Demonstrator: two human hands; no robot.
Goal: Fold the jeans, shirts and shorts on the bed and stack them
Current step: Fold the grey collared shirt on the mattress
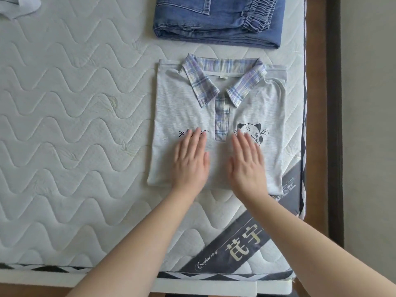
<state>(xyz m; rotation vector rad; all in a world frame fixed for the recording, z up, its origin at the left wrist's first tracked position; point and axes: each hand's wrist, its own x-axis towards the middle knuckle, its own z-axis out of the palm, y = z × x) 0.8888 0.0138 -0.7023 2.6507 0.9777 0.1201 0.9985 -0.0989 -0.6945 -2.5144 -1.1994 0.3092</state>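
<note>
both hands lie flat with fingers straight and close together, the left hand (190,159) and right hand (246,161) pressing the near half of one folded grey polo shirt (186,103) by the mattress (64,125) right edge. beyond it sits one stack of folded denim jeans (218,20); one pale garment (19,5) waits at the far left corner. judging by this, folding is mostly done, stacking remains.
</note>
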